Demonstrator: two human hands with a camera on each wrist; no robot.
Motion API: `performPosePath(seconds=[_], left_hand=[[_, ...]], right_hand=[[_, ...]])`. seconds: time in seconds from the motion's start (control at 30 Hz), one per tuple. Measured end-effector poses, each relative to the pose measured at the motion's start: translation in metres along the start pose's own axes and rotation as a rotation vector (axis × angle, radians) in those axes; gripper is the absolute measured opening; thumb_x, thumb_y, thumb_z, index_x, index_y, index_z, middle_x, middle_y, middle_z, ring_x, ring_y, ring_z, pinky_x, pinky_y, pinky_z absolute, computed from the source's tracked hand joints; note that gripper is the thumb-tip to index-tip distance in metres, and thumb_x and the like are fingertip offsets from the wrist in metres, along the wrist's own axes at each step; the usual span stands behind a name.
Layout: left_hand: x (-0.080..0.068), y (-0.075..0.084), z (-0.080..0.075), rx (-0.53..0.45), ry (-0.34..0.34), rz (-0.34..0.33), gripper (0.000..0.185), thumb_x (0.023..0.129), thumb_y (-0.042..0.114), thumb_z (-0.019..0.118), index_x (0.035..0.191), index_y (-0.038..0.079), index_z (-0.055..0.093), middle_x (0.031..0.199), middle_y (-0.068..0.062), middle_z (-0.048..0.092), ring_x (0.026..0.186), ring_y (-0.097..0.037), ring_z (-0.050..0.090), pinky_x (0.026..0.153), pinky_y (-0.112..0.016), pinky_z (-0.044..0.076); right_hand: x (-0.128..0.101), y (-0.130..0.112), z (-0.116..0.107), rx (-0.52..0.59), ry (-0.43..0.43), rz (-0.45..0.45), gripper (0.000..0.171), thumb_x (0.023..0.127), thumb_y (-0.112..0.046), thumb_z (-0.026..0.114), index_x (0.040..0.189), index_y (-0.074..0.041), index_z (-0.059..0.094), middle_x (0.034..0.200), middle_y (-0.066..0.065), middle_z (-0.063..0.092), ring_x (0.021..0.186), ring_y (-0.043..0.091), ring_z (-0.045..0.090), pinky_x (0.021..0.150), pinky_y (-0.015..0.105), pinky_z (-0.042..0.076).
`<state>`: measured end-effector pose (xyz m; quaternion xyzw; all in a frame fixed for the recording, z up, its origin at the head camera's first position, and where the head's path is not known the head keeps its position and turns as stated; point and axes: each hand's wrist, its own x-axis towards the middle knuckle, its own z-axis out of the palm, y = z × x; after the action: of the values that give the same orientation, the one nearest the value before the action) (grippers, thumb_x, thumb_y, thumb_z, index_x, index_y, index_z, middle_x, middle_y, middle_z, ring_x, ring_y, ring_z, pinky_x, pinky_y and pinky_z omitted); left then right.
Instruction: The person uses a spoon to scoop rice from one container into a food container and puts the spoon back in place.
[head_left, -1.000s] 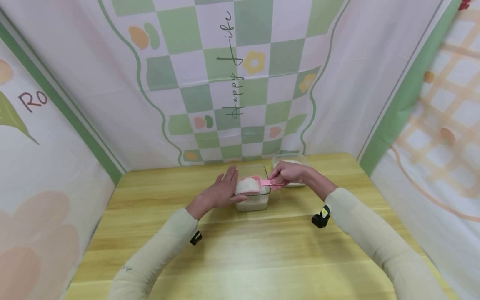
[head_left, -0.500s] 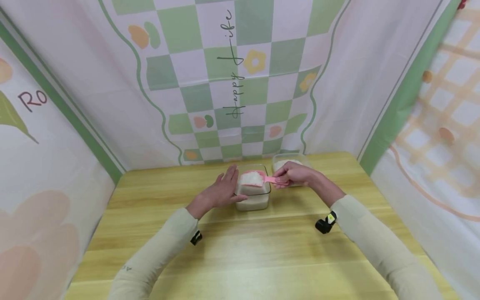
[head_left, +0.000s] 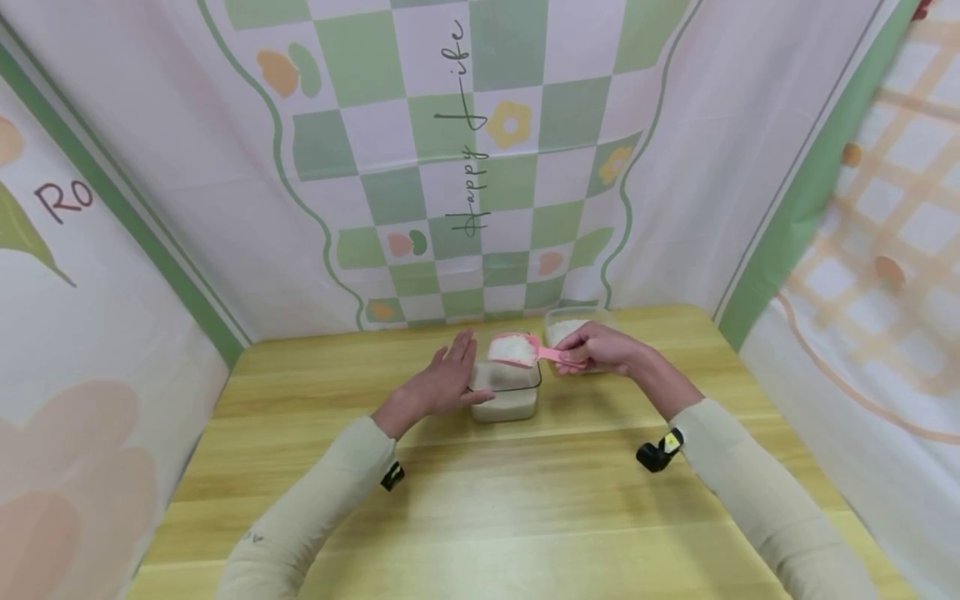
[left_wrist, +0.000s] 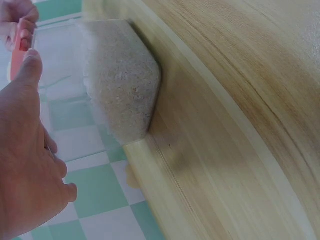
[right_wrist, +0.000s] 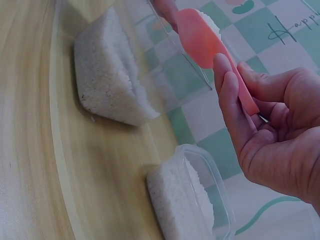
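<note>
In the head view my right hand (head_left: 596, 347) pinches the handle of a pink scoop (right_wrist: 197, 37), which carries a heap of white rice (head_left: 513, 349). The scoop is level, above the rim of a clear square container (head_left: 510, 404) partly filled with rice. Against the left side of that container rests my left hand (head_left: 444, 379), its fingers straight and thumb at the near rim. The left wrist view shows the same hand (left_wrist: 30, 150) beside the container's clear upper wall. A second clear container (right_wrist: 182, 197), smaller and holding rice, stands to the right, partly hidden by my right hand in the head view.
Both containers stand near the back edge of a wooden table (head_left: 480, 508). A patterned cloth (head_left: 450, 167) hangs right behind it, with more cloth on the left and right sides. Near the larger container a small grain (right_wrist: 93, 119) lies on the table.
My right hand has lifted the loaded scoop out of the larger container and shifted it slightly right, to above the rim. The left hand has stayed in place.
</note>
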<state>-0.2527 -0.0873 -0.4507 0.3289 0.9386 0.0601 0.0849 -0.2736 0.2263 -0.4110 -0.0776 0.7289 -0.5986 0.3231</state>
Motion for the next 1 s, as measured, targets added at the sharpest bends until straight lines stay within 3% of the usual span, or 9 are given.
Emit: performPosePath(seconds=[0.27,0.77,1.0], left_hand=[[0.000,0.000,0.000,0.009,0.006,0.000,0.101,0.097,0.068,0.039,0.158,-0.006,0.005,0.167,-0.023,-0.001,0.157,-0.029,-0.002,0.124,-0.051,0.019],[-0.001,-0.001,0.001,0.009,-0.002,-0.007,0.101,0.098,0.069,0.037,0.158,-0.005,0.003,0.167,-0.021,-0.004,0.157,-0.027,-0.005,0.125,-0.050,0.017],[-0.001,0.000,0.002,0.015,0.002,-0.001,0.101,0.097,0.069,0.037,0.158,-0.004,0.003,0.167,-0.021,-0.004,0.157,-0.028,-0.004,0.125,-0.050,0.019]], right_hand=[[-0.007,0.005,-0.010,0.010,0.023,-0.010,0.039,0.097,0.008,0.049,0.131,0.027,0.044,0.089,0.012,0.074,0.081,0.014,0.073,0.075,0.022,0.059],[-0.021,0.015,-0.021,0.011,0.083,-0.042,0.044,0.097,0.009,0.047,0.134,0.030,0.037,0.087,0.004,0.070,0.079,0.008,0.072,0.072,0.018,0.057],[-0.028,0.022,-0.031,0.026,0.105,-0.045,0.041,0.097,0.008,0.048,0.132,0.028,0.041,0.085,0.002,0.072,0.079,0.008,0.072,0.074,0.020,0.058]])
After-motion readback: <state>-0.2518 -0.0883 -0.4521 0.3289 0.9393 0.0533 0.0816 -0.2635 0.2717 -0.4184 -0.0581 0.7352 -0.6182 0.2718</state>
